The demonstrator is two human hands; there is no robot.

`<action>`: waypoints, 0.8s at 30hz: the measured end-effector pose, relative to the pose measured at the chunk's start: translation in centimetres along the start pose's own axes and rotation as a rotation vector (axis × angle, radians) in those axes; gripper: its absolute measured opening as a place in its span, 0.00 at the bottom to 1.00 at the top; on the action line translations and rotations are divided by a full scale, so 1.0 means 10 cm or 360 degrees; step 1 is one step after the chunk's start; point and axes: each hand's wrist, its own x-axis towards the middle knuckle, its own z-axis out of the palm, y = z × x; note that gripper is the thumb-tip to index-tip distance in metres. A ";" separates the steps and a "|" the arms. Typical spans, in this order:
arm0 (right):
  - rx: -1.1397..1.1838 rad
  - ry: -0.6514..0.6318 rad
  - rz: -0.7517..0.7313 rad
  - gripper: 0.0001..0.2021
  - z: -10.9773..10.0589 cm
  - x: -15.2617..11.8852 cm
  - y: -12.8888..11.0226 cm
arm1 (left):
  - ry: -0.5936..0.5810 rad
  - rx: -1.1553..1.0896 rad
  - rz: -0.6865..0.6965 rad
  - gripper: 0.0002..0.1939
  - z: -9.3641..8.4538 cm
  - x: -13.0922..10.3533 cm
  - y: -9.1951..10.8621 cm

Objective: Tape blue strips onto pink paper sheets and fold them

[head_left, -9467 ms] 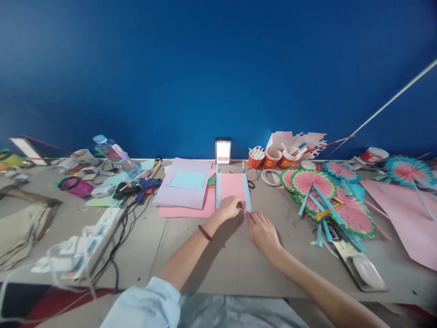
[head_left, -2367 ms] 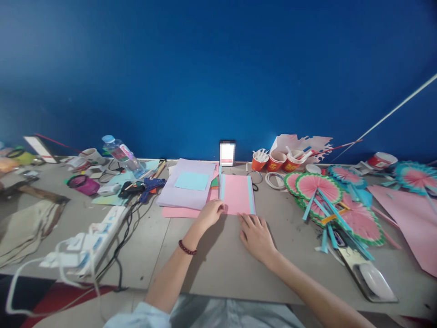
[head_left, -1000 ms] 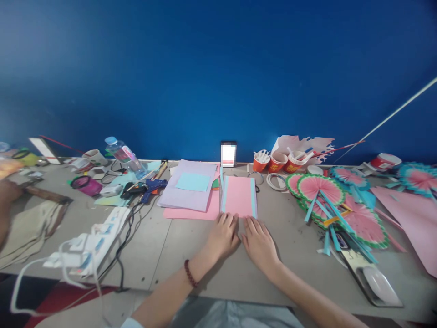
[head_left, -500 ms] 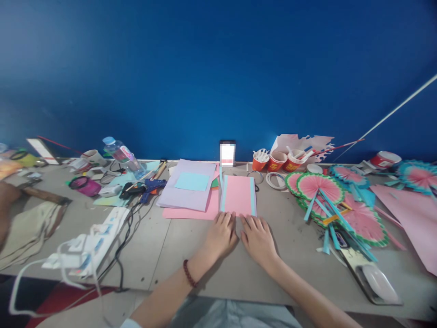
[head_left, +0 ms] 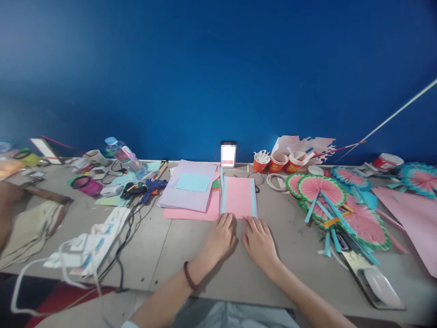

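In front of me lies a pink sheet of paper with light blue strips down its left and right sides. My left hand rests palm down at its near left corner, fingers stretched forward onto the edge. At the near right corner my right hand lies flat, its fingertips touching the paper. Neither hand grips anything, and a small gap separates them. Just left of this sheet is a stack of lilac paper with a small light blue sheet on top and pink paper beneath.
Pleated paper fans and a computer mouse lie to the right. Red paper cups and a phone stand by the blue wall. Leftward are a glue gun, a bottle, a power strip and another person's arm.
Both hands stay on the near edge of the pink sheet with almost no movement. The whole view has shifted very slightly.
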 end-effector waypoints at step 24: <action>0.0227 -0.0061 -0.0006 0.12 -0.08 0.03 0.42 | 0.0221 -0.0847 -0.0132 0.08 0.02 0.16 -0.20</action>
